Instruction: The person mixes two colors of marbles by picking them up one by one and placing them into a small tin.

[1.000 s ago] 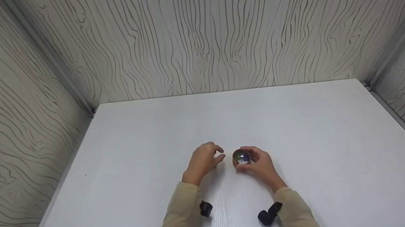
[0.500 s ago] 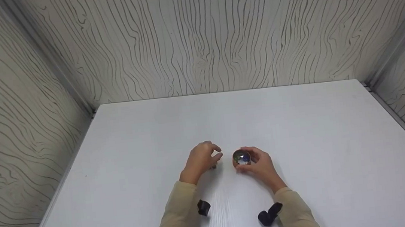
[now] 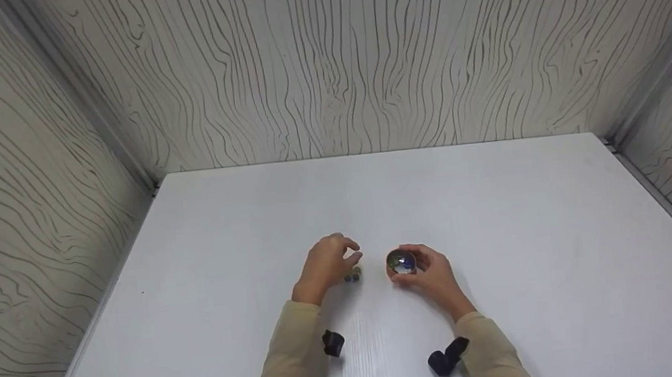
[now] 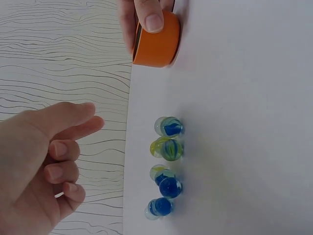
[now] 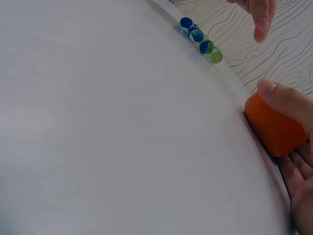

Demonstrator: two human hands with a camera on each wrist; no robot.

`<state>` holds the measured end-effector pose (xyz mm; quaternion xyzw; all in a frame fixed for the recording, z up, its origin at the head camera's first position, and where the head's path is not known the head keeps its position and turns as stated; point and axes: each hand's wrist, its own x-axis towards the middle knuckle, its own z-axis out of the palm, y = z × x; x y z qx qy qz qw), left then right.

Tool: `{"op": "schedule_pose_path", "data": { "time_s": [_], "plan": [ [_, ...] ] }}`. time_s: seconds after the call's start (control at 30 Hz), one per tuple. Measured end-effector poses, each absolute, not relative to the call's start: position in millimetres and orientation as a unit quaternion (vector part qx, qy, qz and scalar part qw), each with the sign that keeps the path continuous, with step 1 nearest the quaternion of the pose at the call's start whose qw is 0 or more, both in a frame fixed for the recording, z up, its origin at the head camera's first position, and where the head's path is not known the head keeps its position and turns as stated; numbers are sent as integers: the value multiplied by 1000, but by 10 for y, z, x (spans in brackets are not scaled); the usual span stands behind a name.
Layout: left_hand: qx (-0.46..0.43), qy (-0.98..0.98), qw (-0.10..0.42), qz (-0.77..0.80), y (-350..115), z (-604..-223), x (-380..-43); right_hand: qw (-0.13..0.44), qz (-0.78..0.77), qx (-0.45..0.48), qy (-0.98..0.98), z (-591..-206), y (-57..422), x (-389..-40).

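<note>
My right hand [image 3: 435, 273] grips a small orange cup [image 4: 159, 41] round its side, thumb on one side and fingers on the other. The cup stands upright on the table; something shiny with blue and green glints inside it in the head view. To its left, my left hand [image 3: 326, 265] hovers with fingers loosely bent, thumb and forefinger apart, nothing seen between them. Below that hand several glass marbles [image 4: 171, 149], clear with blue and yellow-green swirls, lie clustered on the table. The hand partly hides them in the head view, while the right wrist view shows the marbles [image 5: 206, 46] bunched together.
A white table [image 3: 499, 196] stretches out on all sides of the hands. Wood-grain patterned walls [image 3: 328, 58] stand behind it and at both sides. Black wrist camera mounts [image 3: 445, 361] stick out from the sleeves.
My left hand has drifted a little to the left, away from the cup, and marbles beneath it have come into sight. The right hand and cup stay where they were.
</note>
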<state>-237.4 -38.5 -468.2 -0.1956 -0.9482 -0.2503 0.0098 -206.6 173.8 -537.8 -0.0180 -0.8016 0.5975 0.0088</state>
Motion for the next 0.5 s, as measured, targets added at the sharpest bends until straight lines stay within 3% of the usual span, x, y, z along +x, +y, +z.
{"op": "schedule_pose_path", "data": {
  "time_s": [0.5],
  "plan": [
    [-206,-944,28,-256,-491,-4693,-2405,8,598,-8,-801,-5374,1746,-2060]
  ]
}}
